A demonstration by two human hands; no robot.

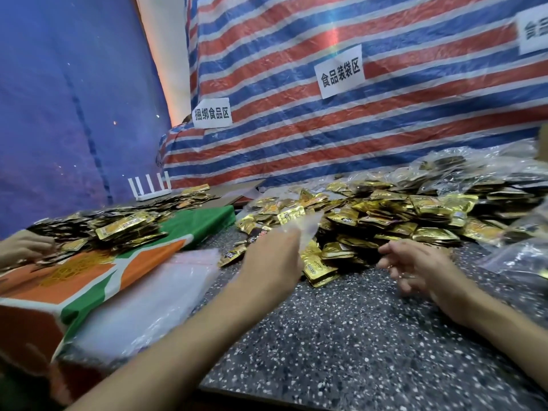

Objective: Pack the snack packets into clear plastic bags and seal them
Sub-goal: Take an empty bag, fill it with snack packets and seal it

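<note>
Snack packets heaped on table, bagging pending.
We note left hand pinching a clear bag, right hand loose and empty; limp bag mouth may collapse, spilling packets.

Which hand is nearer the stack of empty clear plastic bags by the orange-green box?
Left. The left hand is just right of the clear bag stack; the right hand is farther right, at the gold packets.
</note>
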